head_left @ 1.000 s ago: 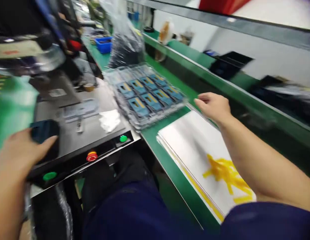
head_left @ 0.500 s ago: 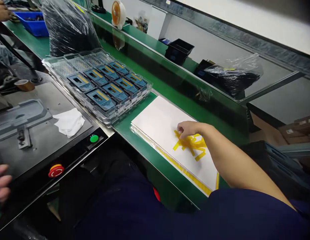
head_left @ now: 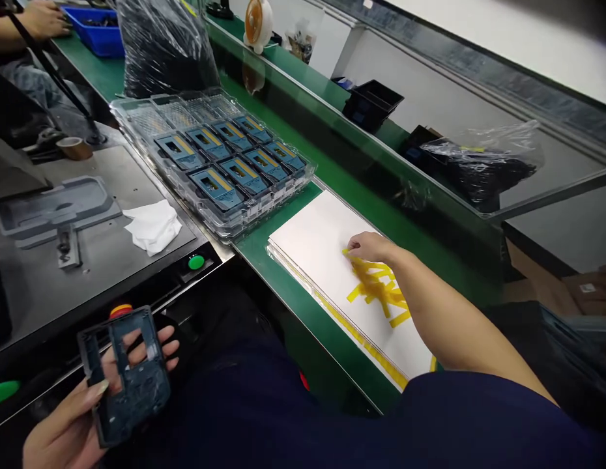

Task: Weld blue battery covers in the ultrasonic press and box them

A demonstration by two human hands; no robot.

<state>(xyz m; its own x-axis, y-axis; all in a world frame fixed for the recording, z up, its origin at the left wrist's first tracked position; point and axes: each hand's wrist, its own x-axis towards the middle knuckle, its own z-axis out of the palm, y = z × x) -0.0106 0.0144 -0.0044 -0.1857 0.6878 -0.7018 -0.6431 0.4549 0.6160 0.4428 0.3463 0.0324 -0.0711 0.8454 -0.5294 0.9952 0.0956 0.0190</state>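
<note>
My left hand (head_left: 71,417) is wrapped round a dark blue-grey plastic housing (head_left: 139,391) with rectangular openings; fingers show through them, and the thumb lies on its near edge. On the right, my right hand (head_left: 371,246) pinches a yellow strip (head_left: 346,251) just above a stack of white sheets (head_left: 310,225). Beside and below that hand, a loose heap of yellow strips (head_left: 376,286) lies on the top sheet. The fingertips partly hide the pinched strip.
A clear tray (head_left: 219,225) holds several blue housings with yellow stripes. Left of it, a metal worktop bears a grey fixture (head_left: 58,208), a white cloth (head_left: 154,228) and a green button (head_left: 196,262). A red button (head_left: 120,311) sits behind the housing. Another person's hand (head_left: 43,21) is at upper left.
My left hand has come into fuller view from the left edge, bringing the housing into sight. My right hand has moved slightly away from the heap with a strip. The view has shifted left.
</note>
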